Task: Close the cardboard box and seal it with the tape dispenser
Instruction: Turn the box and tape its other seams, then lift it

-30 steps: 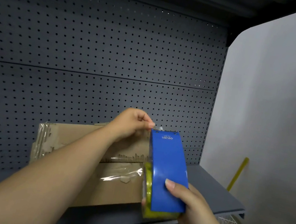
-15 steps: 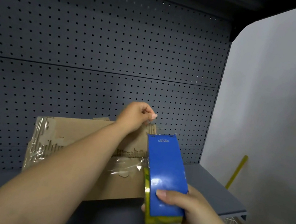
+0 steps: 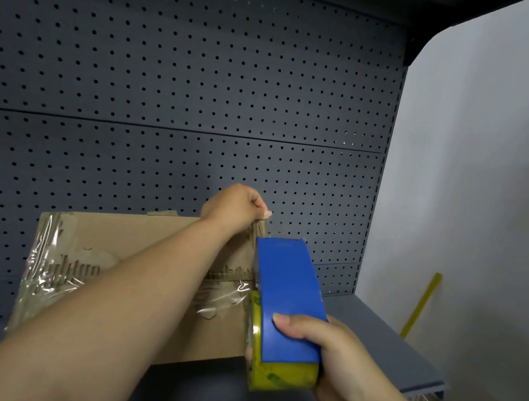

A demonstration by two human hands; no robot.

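a dark pegboard backed the shelf (image 3: 382, 344). the box (image 3: 130, 248) stood at its back edge. the left hand (image 3: 238, 206) had risen, pinching the tape end; the right hand (image 3: 334, 360) gripped the dispenser (image 3: 286, 294), so sealing was beginning.

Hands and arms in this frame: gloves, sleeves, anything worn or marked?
Both bare. The left hand and right hand have no gloves, and no rings show. Both forearms are uncovered as far as the frame shows, with no sleeve edge, watch or band visible. Fingernails are short and look unpainted. No markings or tags.
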